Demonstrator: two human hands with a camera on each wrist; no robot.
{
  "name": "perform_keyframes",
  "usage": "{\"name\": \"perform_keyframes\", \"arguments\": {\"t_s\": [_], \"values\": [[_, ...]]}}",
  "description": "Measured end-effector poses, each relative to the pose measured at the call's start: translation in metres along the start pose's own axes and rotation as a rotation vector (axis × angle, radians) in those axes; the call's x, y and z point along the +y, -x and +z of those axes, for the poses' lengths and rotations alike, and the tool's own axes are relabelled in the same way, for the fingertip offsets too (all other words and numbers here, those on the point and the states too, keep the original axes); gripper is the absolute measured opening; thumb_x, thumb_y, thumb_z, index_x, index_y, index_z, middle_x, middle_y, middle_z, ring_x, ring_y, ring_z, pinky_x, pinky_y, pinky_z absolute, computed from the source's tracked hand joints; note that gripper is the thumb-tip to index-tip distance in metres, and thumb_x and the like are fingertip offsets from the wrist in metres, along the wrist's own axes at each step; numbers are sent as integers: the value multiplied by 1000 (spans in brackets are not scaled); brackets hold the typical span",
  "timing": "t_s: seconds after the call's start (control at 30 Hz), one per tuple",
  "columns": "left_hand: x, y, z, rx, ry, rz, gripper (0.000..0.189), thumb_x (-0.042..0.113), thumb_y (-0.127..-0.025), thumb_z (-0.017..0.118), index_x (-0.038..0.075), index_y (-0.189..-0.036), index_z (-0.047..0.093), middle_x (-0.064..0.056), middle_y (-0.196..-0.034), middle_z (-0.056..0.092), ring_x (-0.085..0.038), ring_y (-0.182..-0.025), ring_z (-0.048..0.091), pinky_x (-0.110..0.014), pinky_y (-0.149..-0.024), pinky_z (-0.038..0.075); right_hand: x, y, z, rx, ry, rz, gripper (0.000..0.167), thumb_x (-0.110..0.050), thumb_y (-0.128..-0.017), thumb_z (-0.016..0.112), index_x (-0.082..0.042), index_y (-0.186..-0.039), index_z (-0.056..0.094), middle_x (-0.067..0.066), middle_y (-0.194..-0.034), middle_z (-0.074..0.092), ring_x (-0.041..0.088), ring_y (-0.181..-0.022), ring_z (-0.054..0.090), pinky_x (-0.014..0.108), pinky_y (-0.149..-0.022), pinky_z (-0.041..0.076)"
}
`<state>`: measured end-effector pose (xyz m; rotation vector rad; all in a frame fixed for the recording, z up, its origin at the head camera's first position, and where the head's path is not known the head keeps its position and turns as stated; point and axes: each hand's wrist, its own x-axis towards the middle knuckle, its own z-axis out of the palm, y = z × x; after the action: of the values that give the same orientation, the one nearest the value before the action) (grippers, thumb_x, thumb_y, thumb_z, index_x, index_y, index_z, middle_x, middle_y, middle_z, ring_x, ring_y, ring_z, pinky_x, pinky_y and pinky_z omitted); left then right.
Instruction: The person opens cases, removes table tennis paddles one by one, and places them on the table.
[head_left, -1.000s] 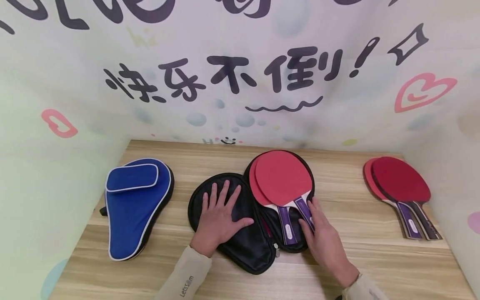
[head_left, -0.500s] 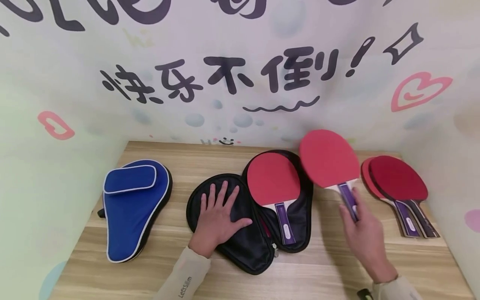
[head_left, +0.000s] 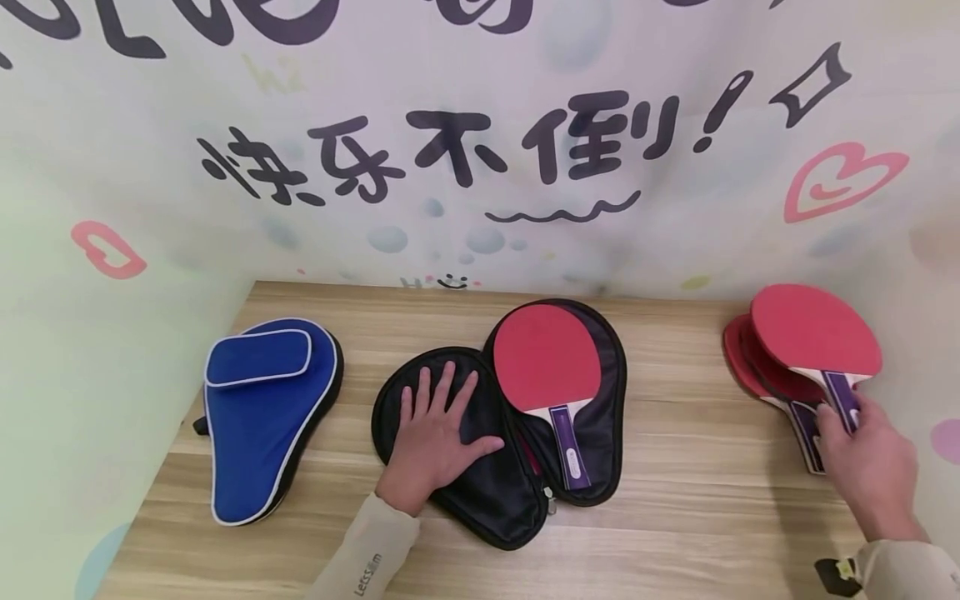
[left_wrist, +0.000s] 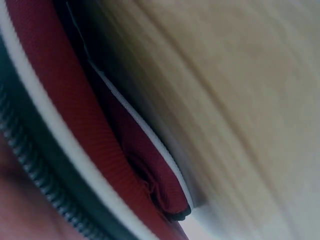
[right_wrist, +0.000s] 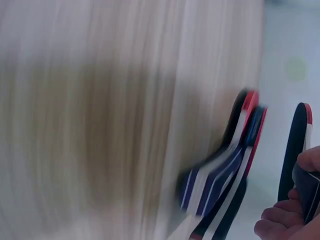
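My left hand rests with fingers spread on the black lid of an unzipped paddle case. Its zipper edge and red lining fill part of the left wrist view. In the case's other half lies a red table tennis paddle with a purple handle. At the far right, my right hand grips the purple handle of another red table tennis paddle. This paddle is held over two stacked paddles, partly hiding them. The right wrist view shows the held paddle apart from the stacked handles.
A blue paddle case with white piping lies on the left of the wooden table. Behind the table hangs a printed white backdrop, with pale walls close on both sides.
My right hand has lifted the upper paddle out of the black case and carried it right, over the stacked paddles. My left hand has stayed on the lid.
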<state>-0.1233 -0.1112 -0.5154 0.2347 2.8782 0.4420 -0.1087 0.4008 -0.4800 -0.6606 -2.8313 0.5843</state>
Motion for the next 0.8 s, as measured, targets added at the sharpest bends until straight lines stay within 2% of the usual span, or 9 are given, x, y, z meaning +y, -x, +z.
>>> {"name": "perform_keyframes", "arguments": {"t_s": [0.1, 0.27, 0.6, 0.8], "values": [[-1, 0, 1, -1, -2, 1, 100, 84, -84, 50, 36, -164, 14, -3, -175, 4, -40, -161, -5, -64, -128, 4, 11, -5, -1, -52, 41, -17, 61, -31, -103, 46, 12, -146, 41, 46, -121, 56, 65, -95, 55, 63, -74, 43], [-1, -1, 1, -6, -1, 2, 100, 85, -85, 49, 37, -164, 13, -2, -175, 2, -40, -161, -6, -64, -128, 3, 23, -6, 5, -106, 64, -50, 61, -31, -105, 46, 14, -145, 40, 46, -118, 56, 63, -91, 54, 61, -72, 42], [-1, -1, -3, -5, 5, 0, 98, 82, -86, 51, 35, -164, 17, -4, -175, 5, -41, -161, -3, -64, -128, 4, 21, -9, 10, -130, 118, -28, 62, -27, -102, 52, 14, -146, 39, 46, -123, 54, 63, -98, 55, 65, -77, 45], [0, -1, -1, -7, 8, 2, 98, 83, -85, 50, 35, -164, 16, -4, -175, 4, -41, -161, -4, -64, -128, 4, 21, -8, 11, -156, 128, -39, 65, -28, -99, 55, 16, -145, 37, 45, -122, 53, 59, -96, 56, 63, -75, 45]]}}
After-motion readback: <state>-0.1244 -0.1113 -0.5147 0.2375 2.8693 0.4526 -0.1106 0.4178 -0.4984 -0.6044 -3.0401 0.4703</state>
